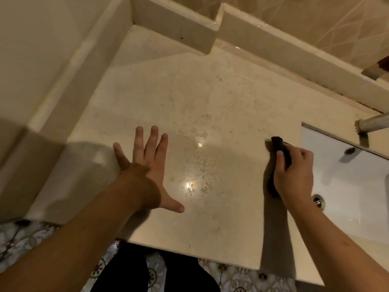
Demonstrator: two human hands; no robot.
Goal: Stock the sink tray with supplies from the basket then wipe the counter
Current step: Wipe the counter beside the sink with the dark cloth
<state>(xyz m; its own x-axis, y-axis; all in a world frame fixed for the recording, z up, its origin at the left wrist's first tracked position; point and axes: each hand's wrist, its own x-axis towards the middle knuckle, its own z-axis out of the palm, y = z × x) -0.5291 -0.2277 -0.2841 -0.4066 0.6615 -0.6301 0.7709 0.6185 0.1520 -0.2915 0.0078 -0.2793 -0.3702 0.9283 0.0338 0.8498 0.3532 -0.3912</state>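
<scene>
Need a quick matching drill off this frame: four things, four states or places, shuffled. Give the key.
Column 1:
1. left hand
2. right hand
3. dark cloth
4. sink

Column 2:
A. white basin at the right edge of the counter
B. fingers spread, palm down, holding nothing
C. closed in a grip around something dark
D. pressed on the counter just left of the basin, partly hidden by fingers

Pairs: 1-B, 2-C, 3-D, 4-A
</scene>
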